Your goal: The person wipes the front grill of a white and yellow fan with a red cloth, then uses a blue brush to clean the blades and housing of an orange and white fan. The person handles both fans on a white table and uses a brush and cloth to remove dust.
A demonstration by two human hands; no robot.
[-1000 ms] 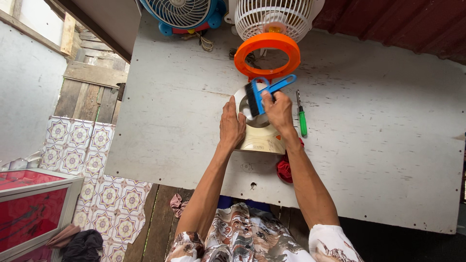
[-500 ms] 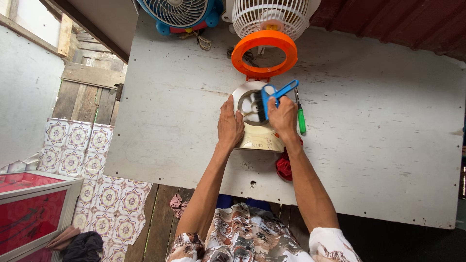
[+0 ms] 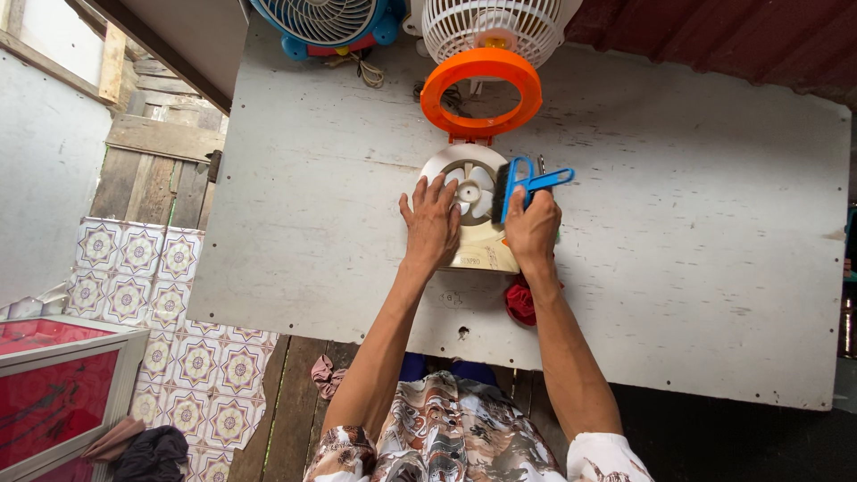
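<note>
Home repair corner: worn white board (image 3: 696,268) as workbench, fans (image 3: 500,27) stacked along it, plank wall (image 3: 152,170), patterned tiles (image 3: 196,393).

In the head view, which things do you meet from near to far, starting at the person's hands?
Red cloth → right hand holding blue plastic brush → cream round fan body → orange plastic ring → white caged fan.

We reach both bare arms forward, nearly parallel, elbows low. Our left hand (image 3: 432,221) lies palm down, fingers spread and pointing away from us. Our right hand (image 3: 533,228) is curled in a closed grip, knuckles up, wrist straight, just beside the left.
</note>
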